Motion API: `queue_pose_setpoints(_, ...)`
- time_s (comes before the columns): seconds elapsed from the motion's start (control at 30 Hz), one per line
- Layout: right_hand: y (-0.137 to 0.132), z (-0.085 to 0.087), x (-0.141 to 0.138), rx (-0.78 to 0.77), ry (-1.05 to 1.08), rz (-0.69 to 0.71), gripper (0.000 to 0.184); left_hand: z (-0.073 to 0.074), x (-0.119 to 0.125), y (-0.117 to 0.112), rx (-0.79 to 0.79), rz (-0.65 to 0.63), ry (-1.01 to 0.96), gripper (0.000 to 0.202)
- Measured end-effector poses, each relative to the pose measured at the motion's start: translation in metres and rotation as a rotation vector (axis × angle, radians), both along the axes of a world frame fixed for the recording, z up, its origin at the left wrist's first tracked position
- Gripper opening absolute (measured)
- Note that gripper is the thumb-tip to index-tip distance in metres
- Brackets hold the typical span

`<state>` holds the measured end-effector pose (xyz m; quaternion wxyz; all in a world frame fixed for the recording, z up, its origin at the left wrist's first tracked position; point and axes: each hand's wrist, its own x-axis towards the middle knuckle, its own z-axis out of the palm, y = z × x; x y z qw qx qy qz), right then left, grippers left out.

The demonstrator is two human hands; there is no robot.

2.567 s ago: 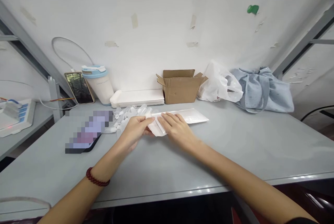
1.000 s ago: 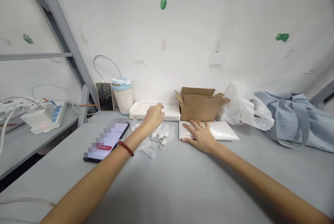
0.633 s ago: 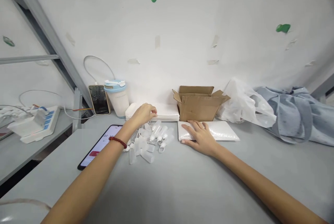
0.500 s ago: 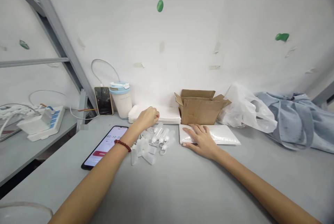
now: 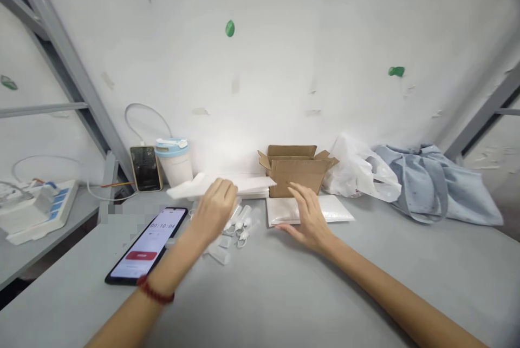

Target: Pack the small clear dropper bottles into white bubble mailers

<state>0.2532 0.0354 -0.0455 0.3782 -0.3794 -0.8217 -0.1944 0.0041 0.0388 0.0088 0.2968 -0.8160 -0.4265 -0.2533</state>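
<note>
My left hand is closed on a flat white paper bag, lifted off the stack of white bags by the wall. The bag sticks out to the left of my fingers. Under that hand lie several small clear plastic tubes in a loose heap. My right hand hovers open, fingers spread, just above the near edge of a glossy white flat packet on the grey table. A red bead bracelet is on my left wrist.
A phone with a lit timer screen lies at the left. By the wall stand a second phone, a white cup with a blue lid, an open cardboard box, a white plastic bag and a blue cloth bag. A power strip sits far left.
My left hand reached to the stack by the wall, closed on one bag and pulled it up and back. My right hand lifted off the glossy packet. The view shifted.
</note>
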Motion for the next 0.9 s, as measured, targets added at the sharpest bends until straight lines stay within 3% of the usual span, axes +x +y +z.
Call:
queue_pose_setpoints(0.07, -0.016, 0.010, 0.002, 0.198, 0.040, 0.002, 0.077, -0.005, 0.014, -0.020, 0.069, -0.090, 0.036, 0.018)
queue_pose_setpoints(0.13, -0.034, 0.017, 0.000, 0.263, -0.056, -0.002, 0.060, -0.013, 0.030, -0.035, 0.123, -0.182, 0.066, 0.019)
queue_pose_setpoints(0.23, -0.051, 0.021, -0.009, 0.285, -0.178, -0.051, 0.024, -0.025, 0.050, -0.050, 0.178, -0.301, 0.047, 0.018)
queue_pose_setpoints(0.33, -0.050, 0.021, -0.016, 0.234, -0.191, -0.085, 0.015, -0.030, 0.058, -0.055, 0.164, -0.387, 0.023, 0.014)
queue_pose_setpoints(0.43, -0.040, 0.020, -0.014, 0.234, -0.167, -0.063, 0.020, -0.026, 0.045, -0.048, 0.040, -0.352, -0.075, 0.014)
queue_pose_setpoints(0.53, -0.031, 0.016, -0.004, 0.232, -0.139, -0.057, 0.022, -0.018, 0.016, -0.031, -0.087, -0.149, -0.419, 0.019)
queue_pose_setpoints(0.6, -0.029, 0.013, 0.002, 0.209, -0.112, -0.047, 0.023, -0.015, -0.004, -0.020, -0.254, -0.008, -0.682, 0.022)
queue_pose_setpoints(0.63, -0.029, 0.012, 0.004, 0.188, -0.098, -0.039, 0.022, -0.014, -0.012, -0.016, -0.427, 0.002, -0.815, 0.026)
queue_pose_setpoints(0.77, -0.037, 0.012, -0.002, 0.023, -0.086, -0.022, 0.020, -0.008, -0.025, -0.016, -1.097, -0.165, -1.264, 0.046)
queue_pose_setpoints(0.87, -0.048, 0.015, -0.012, -0.183, -0.173, -0.051, 0.010, -0.004, -0.016, -0.025, -1.273, -0.274, -1.312, 0.045)
queue_pose_setpoints(0.9, -0.051, 0.015, -0.016, -0.232, -0.208, -0.055, 0.018, -0.003, -0.010, -0.029, -1.286, -0.295, -1.295, 0.043)
